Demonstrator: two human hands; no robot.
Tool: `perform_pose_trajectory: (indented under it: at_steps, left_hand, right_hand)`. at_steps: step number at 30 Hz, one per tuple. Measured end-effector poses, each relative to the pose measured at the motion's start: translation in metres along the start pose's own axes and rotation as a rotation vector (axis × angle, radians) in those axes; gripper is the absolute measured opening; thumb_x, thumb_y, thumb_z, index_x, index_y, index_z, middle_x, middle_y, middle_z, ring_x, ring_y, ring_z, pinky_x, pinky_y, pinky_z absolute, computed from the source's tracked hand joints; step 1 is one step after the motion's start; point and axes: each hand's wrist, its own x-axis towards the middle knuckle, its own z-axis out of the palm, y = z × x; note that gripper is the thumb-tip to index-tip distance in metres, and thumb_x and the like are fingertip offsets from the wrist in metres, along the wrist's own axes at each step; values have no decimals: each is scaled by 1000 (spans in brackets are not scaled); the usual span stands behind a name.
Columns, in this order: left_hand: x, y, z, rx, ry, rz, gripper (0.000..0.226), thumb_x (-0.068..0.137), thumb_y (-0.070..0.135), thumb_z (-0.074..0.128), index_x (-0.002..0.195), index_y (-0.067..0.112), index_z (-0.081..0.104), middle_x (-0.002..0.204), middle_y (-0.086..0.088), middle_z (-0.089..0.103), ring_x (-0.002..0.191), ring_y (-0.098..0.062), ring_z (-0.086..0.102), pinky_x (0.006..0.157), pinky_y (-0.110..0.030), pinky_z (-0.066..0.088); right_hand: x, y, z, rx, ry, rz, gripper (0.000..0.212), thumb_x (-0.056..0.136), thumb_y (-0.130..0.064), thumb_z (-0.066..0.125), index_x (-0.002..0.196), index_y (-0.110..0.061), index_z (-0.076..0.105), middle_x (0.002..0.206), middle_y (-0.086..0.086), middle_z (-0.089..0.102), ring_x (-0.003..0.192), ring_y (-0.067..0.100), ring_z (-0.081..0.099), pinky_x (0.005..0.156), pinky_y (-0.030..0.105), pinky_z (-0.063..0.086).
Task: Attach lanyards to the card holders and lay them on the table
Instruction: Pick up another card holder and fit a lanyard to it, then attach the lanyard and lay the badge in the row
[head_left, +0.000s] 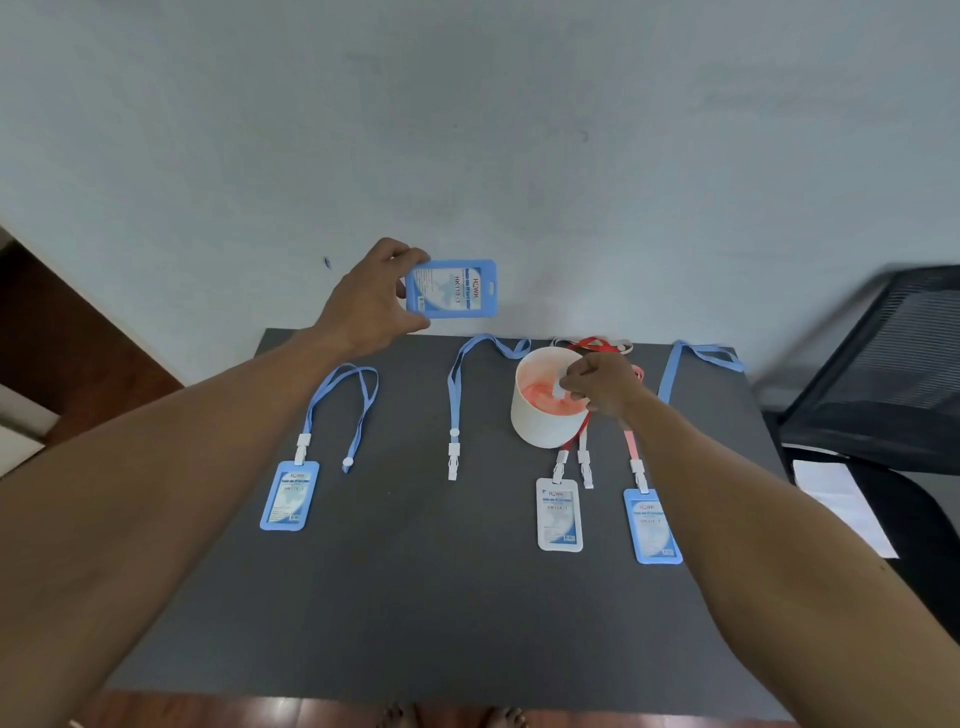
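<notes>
1. The dark bench (415, 597) carries three finished sets: a blue card holder on a blue lanyard at the left (289, 496), a white card holder (559, 514) on a strap near the middle, and another blue card holder (652, 525) on a pink strap at the right.
2. A white tub (545, 400) stands at the back of the bench with pink things inside it.
3. A spare blue lanyard (454, 395) lies flat in the middle with nothing on its white clip (453, 460).
4. The left hand (374, 301) is up in the air above the back edge. Its grip pinches a loose blue card holder (452, 288) by one short end.
5. The right hand (597, 384) reaches into the tub. Its fingers pinch a small white bit; I cannot tell what it is.
6. I think this is the joining step for a fourth set. The next move needs a clip pushed through the slot at the holder's free end, then the set laid down flat.
</notes>
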Motion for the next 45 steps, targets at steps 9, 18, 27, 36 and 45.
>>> perform_pose_trajectory:
  at_steps: [9, 18, 27, 36, 45]
  left_hand:
    - [-19, -17, -14, -14, 11, -50, 77, 74, 25, 89, 141, 18, 51, 129, 1, 47, 94, -11, 57, 73, -19, 50]
    - [-51, -56, -17, -47, 23, -106, 76, 75, 27, 88, 141, 19, 51, 129, 3, 47, 90, -12, 58, 73, -23, 56]
    - [-85, -107, 8, -76, -42, -159, 75, 75, 28, 87, 140, 16, 53, 130, 1, 48, 92, -8, 57, 76, -17, 54]
    - [-103, -141, 42, -131, -123, -210, 75, 76, 27, 86, 141, 20, 50, 130, 6, 45, 89, -5, 51, 63, -4, 43]
    - [-106, -155, 60, -163, -132, -233, 73, 79, 28, 86, 142, 22, 50, 133, 5, 47, 102, -11, 52, 69, -12, 54]
  right_hand:
    - [-4, -45, 13, 2, -3, -91, 13, 86, -4, 74, 98, 0, 70, 83, 10, 67, 65, 14, 65, 49, 21, 44]
    - [-5, -57, 97, -225, -197, -229, 15, 84, -4, 72, 98, -8, 72, 89, 7, 72, 79, 20, 65, 71, 28, 53]
    - [1, -11, 160, -527, -363, -231, 32, 88, 4, 64, 115, -9, 75, 111, 11, 74, 103, 28, 70, 85, 28, 51]
    - [17, 26, 195, -811, -469, -305, 38, 90, 0, 68, 122, -19, 75, 128, 10, 67, 113, 28, 64, 103, 37, 50]
    - [22, 35, 201, -947, -397, -433, 31, 95, -12, 62, 116, -31, 75, 117, 5, 70, 103, 33, 66, 85, 44, 57]
